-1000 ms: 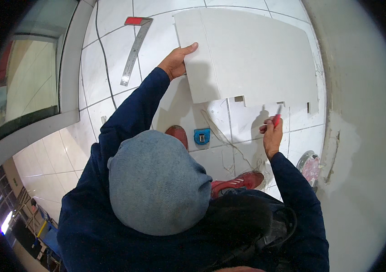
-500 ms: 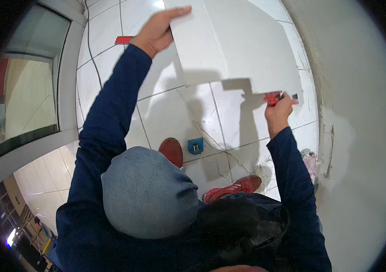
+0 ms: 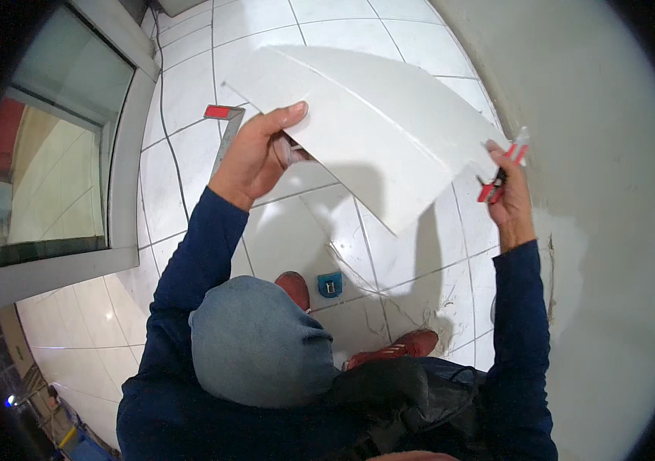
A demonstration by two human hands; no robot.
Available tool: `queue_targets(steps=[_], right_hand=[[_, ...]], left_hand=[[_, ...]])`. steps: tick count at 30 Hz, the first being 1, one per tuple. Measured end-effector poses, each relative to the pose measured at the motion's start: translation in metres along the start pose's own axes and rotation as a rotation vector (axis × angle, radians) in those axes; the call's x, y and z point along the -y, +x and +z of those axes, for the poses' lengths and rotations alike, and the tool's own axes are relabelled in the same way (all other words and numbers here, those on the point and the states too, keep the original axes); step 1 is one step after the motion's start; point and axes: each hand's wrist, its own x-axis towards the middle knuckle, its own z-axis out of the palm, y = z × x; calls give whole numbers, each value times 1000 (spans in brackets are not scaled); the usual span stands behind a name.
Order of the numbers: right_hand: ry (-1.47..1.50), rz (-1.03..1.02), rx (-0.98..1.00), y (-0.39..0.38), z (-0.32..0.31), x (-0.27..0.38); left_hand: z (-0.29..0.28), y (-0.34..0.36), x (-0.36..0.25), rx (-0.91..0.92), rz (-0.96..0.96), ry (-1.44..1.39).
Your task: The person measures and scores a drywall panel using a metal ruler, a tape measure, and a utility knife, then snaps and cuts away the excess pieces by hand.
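A large white sheet panel (image 3: 374, 127) with a lengthwise crease is tilted in the air above the floor. My left hand (image 3: 254, 154) grips its left edge, thumb on the top face and fingers partly hidden underneath. At the opposite corner, my right hand (image 3: 513, 196) is closed around a red-and-black hand tool (image 3: 489, 190), its exact kind unclear. That hand's thumb is at the panel's edge; whether it also grips the sheet is hard to make out.
On the tiled floor (image 3: 289, 230) lie a blue tape measure (image 3: 330, 285) near my shoes and a red-ended metal square (image 3: 227, 127) beyond my left hand. A dark cable (image 3: 166, 146) runs along the glazed frame (image 3: 124, 253) at left. A wall (image 3: 612, 230) rises close on the right.
The panel has come nearer and turned, its near corner swinging toward me. My left hand has moved down, while my right hand with the tool has shifted right. More of the metal square shows.
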Motion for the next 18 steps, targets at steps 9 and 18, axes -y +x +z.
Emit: queue_targets(steps=[9,18], right_hand=[[-296,-270,-4,-38,77,130],[-565,-151,56,-45,92,140]], left_hand=[[-42,-44,7,296,323,435],[-49,-58,53,-447,798,1149]])
